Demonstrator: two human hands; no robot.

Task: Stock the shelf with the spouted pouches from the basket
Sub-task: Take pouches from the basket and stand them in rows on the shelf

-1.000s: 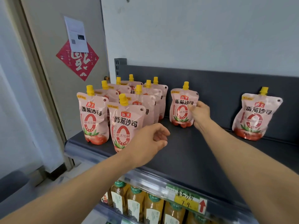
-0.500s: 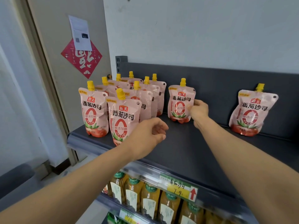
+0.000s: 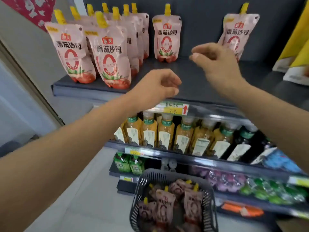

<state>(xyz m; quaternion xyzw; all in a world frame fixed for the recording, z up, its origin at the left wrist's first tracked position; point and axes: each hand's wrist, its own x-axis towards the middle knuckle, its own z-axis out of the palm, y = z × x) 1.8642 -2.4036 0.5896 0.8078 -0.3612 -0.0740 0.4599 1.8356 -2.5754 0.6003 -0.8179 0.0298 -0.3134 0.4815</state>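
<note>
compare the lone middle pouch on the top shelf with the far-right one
The middle pouch stands upright; the far-right pouch leans at a tilt. The middle pouch shows whole; the right hand covers part of the far-right pouch. Both are pink with yellow spouts and the same label.

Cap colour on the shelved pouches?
Yellow. Head view shows it best, on the cap of the pouch standing alone mid-shelf.
</note>
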